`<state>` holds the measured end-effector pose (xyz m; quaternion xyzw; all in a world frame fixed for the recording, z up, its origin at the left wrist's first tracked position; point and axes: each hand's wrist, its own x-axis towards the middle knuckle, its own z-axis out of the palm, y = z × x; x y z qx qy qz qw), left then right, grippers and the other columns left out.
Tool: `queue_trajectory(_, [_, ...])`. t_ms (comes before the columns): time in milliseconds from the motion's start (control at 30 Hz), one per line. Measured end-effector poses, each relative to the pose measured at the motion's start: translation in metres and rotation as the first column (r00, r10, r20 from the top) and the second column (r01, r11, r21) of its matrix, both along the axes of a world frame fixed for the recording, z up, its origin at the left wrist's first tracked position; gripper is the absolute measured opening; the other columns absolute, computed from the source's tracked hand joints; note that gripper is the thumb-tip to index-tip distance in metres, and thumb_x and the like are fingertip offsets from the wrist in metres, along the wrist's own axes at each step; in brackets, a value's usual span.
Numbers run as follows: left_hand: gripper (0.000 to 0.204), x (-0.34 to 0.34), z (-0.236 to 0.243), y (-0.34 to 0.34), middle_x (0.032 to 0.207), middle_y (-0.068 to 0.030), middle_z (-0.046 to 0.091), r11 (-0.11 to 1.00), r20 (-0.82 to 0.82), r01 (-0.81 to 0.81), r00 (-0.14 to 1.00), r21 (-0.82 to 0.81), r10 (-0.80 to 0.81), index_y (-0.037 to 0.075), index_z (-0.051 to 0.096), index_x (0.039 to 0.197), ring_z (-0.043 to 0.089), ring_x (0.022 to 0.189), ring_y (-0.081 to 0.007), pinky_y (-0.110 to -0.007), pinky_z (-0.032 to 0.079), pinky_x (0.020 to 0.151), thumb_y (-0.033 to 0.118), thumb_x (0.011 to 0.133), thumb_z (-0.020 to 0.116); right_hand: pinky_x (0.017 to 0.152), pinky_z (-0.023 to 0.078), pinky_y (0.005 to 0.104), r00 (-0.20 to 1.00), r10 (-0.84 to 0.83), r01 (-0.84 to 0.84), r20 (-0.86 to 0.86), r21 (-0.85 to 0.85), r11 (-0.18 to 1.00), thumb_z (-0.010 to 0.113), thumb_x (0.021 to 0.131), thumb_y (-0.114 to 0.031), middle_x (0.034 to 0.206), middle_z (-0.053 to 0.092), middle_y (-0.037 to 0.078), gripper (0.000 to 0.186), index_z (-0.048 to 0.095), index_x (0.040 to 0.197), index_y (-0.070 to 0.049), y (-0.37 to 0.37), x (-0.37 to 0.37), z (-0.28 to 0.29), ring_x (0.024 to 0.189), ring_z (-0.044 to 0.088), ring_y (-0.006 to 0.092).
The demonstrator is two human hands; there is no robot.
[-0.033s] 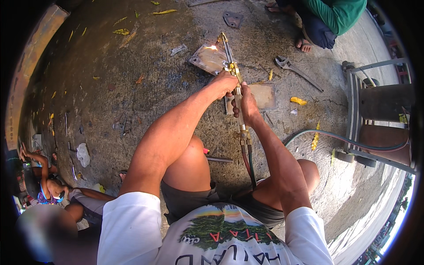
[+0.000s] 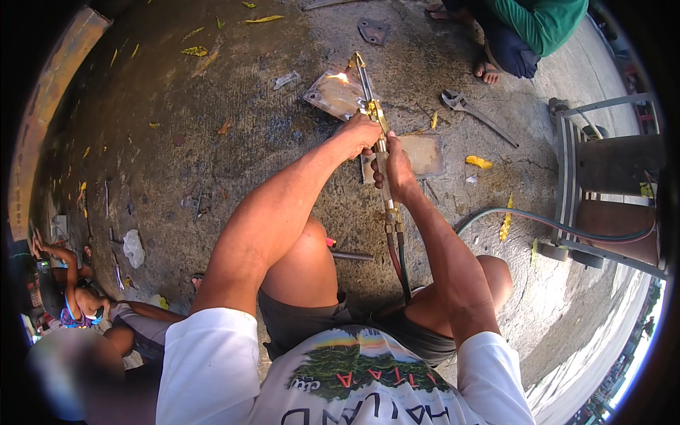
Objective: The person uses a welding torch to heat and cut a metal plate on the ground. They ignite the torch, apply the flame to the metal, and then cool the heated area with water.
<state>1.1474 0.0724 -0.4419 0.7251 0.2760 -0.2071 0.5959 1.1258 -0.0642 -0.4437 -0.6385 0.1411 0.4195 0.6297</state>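
Observation:
A long brass cutting torch (image 2: 376, 110) points away from me over the concrete, its angled tip at the far end. My right hand (image 2: 399, 168) is wrapped around the torch's handle. Just ahead of it, my left hand (image 2: 359, 134) grips the torch near its brass valves; the left fingertips are partly hidden. A bright orange flame (image 2: 341, 76) glows beside the tip, over a scuffed metal plate (image 2: 330, 98) lying on the ground. Another flat plate (image 2: 425, 154) lies under and beside my right hand. Red and green hoses (image 2: 399, 261) run back from the handle between my legs.
An adjustable wrench (image 2: 482, 119) lies to the right. A wheeled cart (image 2: 564, 163) with cylinders stands farther right, a hose leading to it. A person in a green sleeve (image 2: 542, 28) crouches far right. Other people (image 2: 85, 301) sit at left. A metal rod (image 2: 353, 256) lies by my knee.

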Motion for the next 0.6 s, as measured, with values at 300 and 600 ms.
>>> queue_trajectory(300, [0.018,0.008,-0.003,0.004,0.082,-0.0077,0.061,0.999,-0.005,0.004,1.000,0.048,-0.004,0.001,0.065,0.091,0.056,0.066,-0.0172,-0.031,0.045,0.043,0.015,0.094,0.053,0.048,0.036,0.0334,1.000,0.010,-0.010,0.009,-0.013,1.000,0.031,0.098,-0.065,0.069,0.046,0.003,0.057,0.046,0.099,-0.010,0.004,0.007,0.000,0.052,0.042,0.0147])
queue_trajectory(600, [0.019,0.010,-0.008,0.004,0.079,-0.0060,0.059,0.998,-0.008,0.037,0.999,0.056,-0.036,0.001,0.064,0.093,0.054,0.060,-0.0141,-0.027,0.044,0.041,0.015,0.097,0.052,0.048,0.037,0.0316,0.999,0.016,-0.016,0.028,0.007,1.000,0.031,0.098,-0.065,0.070,0.047,0.002,0.057,0.048,0.097,-0.011,0.003,0.007,-0.003,0.052,0.042,0.0131])
